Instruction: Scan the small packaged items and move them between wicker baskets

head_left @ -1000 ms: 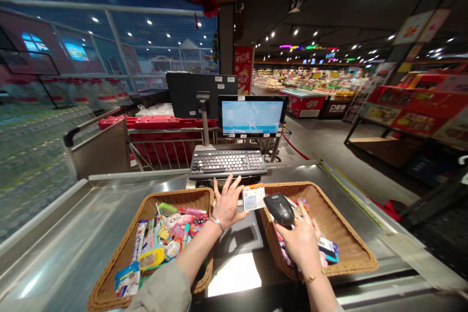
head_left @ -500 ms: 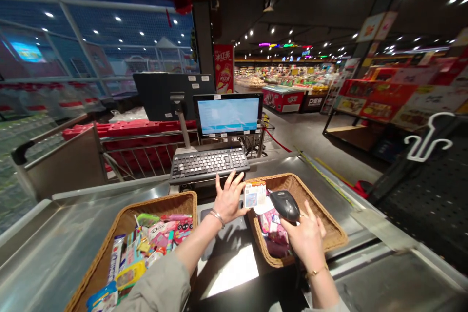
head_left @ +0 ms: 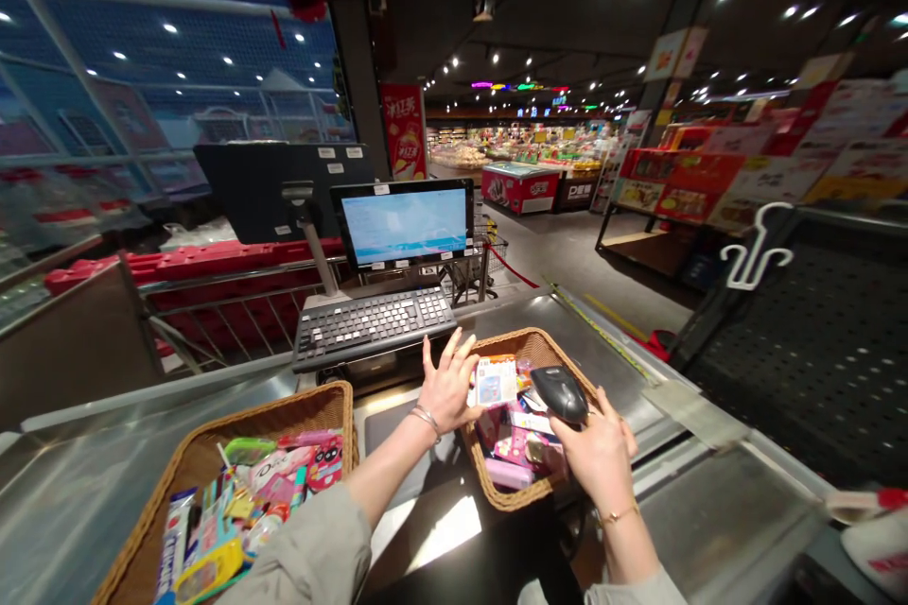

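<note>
My left hand grips a small white box with an orange edge and a blue picture, held by its left side over the right wicker basket. In my right hand is a black barcode scanner, its head tilted toward the box and a short gap between them. Below both, the right basket holds several pink and purple packages. To the left of my left forearm stands another wicker basket, filled with colourful sweets and small packs, among them a pink Dove pack.
Behind the baskets sit a black keyboard and a lit monitor. A second screen faces away at the left. A metal counter runs along the right, with a white hook on a dark perforated panel.
The view has turned to the right, so the scene sits further left. Both hands still hold the box and the scanner over the basket, where more of the packages now show.
</note>
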The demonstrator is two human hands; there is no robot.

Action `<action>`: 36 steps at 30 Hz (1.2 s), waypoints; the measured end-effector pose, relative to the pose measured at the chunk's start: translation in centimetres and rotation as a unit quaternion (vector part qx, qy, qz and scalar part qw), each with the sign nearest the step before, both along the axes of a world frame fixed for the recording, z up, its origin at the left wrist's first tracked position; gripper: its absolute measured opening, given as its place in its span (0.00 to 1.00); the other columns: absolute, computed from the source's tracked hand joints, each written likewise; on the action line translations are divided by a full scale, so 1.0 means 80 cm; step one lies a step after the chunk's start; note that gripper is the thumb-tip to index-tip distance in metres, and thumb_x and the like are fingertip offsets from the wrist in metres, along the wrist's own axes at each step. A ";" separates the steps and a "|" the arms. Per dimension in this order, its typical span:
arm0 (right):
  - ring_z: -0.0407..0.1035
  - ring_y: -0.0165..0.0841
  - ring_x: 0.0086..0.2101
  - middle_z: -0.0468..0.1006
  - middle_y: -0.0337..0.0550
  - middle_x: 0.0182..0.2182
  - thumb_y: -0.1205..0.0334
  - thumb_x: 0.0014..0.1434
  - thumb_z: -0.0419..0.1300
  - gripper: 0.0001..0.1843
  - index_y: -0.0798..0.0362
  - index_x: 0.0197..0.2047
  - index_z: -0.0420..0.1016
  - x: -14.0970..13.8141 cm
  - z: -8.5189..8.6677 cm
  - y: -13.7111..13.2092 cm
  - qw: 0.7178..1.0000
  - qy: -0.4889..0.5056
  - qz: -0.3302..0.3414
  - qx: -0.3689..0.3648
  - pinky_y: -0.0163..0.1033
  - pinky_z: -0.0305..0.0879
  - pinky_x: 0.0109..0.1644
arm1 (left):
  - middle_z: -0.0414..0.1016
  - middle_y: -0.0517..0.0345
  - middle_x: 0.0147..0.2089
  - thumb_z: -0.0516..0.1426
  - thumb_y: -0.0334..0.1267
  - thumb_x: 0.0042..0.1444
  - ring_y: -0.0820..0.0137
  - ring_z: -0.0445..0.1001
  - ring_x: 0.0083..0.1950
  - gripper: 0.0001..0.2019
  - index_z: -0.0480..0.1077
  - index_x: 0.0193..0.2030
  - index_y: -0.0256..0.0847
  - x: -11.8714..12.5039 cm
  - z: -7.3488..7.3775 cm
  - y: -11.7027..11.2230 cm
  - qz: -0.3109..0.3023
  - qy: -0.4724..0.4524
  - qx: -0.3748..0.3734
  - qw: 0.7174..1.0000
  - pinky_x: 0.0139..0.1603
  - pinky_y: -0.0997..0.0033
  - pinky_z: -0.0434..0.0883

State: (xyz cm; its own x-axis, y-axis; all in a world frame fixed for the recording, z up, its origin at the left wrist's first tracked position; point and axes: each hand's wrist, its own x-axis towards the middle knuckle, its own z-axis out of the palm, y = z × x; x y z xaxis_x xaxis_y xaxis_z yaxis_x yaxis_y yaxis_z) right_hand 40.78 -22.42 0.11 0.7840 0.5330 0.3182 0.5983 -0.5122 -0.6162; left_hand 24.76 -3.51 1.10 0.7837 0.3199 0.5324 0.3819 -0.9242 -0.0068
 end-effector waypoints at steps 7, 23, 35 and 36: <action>0.54 0.48 0.65 0.79 0.48 0.50 0.46 0.50 0.57 0.21 0.49 0.38 0.82 0.025 -0.011 -0.013 1.000 0.010 -0.025 -0.002 0.58 0.45 0.65 | 0.58 0.40 0.71 0.61 0.58 0.48 0.45 0.45 0.75 0.36 0.66 0.60 0.40 0.030 -0.014 -0.007 -0.008 0.013 -0.023 1.000 0.68 0.28 0.20; 0.58 0.49 0.63 0.83 0.49 0.43 0.48 0.46 0.59 0.16 0.48 0.31 0.82 0.067 -0.022 -0.039 0.992 0.049 -0.113 -0.019 0.59 0.42 0.66 | 0.54 0.41 0.73 0.58 0.61 0.49 0.43 0.39 0.76 0.38 0.65 0.61 0.36 0.107 -0.038 -0.035 0.027 0.139 -0.076 0.987 0.68 0.24 0.29; 0.58 0.49 0.63 0.82 0.48 0.46 0.45 0.48 0.58 0.18 0.48 0.31 0.82 0.087 -0.029 -0.052 0.990 0.049 -0.129 -0.022 0.59 0.42 0.67 | 0.50 0.41 0.74 0.56 0.64 0.48 0.43 0.31 0.76 0.41 0.64 0.62 0.36 0.167 -0.072 -0.045 0.058 0.199 -0.121 0.971 0.68 0.25 0.26; 0.58 0.49 0.63 0.82 0.48 0.46 0.45 0.48 0.58 0.18 0.47 0.31 0.82 0.088 -0.029 -0.052 0.990 0.049 -0.130 -0.023 0.59 0.42 0.67 | 0.50 0.40 0.74 0.56 0.64 0.49 0.43 0.30 0.76 0.41 0.64 0.63 0.35 0.170 -0.074 -0.045 0.061 0.203 -0.121 0.970 0.68 0.25 0.26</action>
